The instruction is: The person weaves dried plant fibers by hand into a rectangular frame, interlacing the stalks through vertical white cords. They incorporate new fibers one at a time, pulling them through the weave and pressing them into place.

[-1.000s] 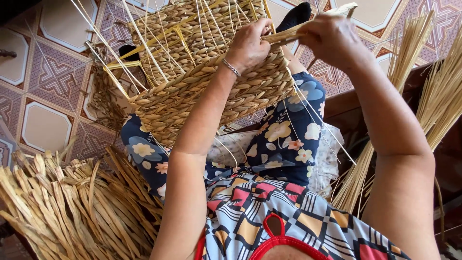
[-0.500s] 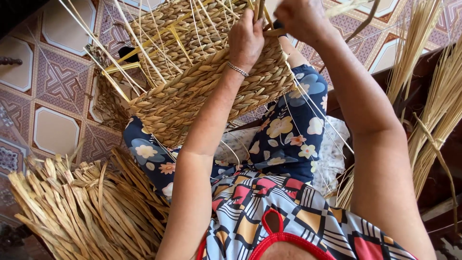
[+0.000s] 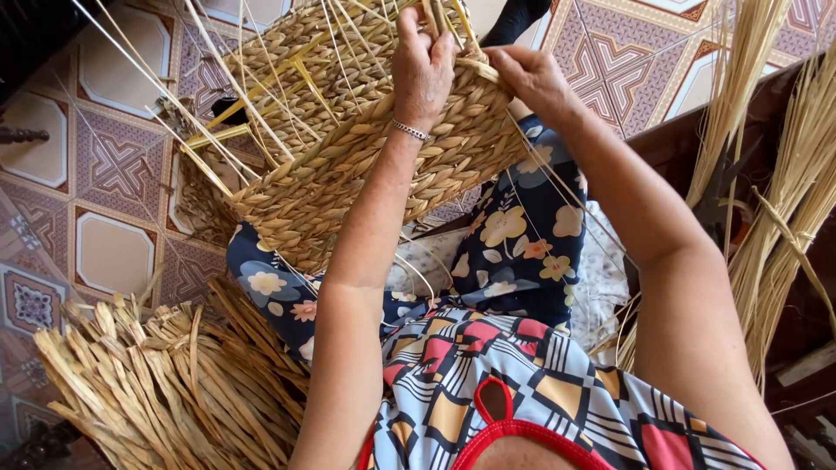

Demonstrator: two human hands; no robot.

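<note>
You sat with a big tan woven straw basket (image 3: 348,165) resting on your lap, tipped on its side over your knees in the dark blue flowered trousers (image 3: 522,244). The basket was half made, and many thin pale straw sticks (image 3: 218,78) poked out of its top, toward the tiled floor.

Your left hand (image 3: 424,65) lay on the upper edge of the basket. Its grip was closed around a few flat straw strands (image 3: 433,17) that stood up from the rim. A thin silver bracelet (image 3: 409,130) sat on that wrist.

Your right hand (image 3: 531,78) was just beside the left one, at the same edge. Its grip was closed too, with the fingers pinching a twisted straw strand (image 3: 477,65) against the basket's rim.

By your left knee, on the patterned tile floor (image 3: 104,174), lay a thick bundle of flat dry straw (image 3: 165,383). By your right side stood tall bunches of thin yellow reeds (image 3: 784,174), leaning near a dark wooden edge (image 3: 679,130). You wore a top with red, yellow and black squares (image 3: 522,392).
</note>
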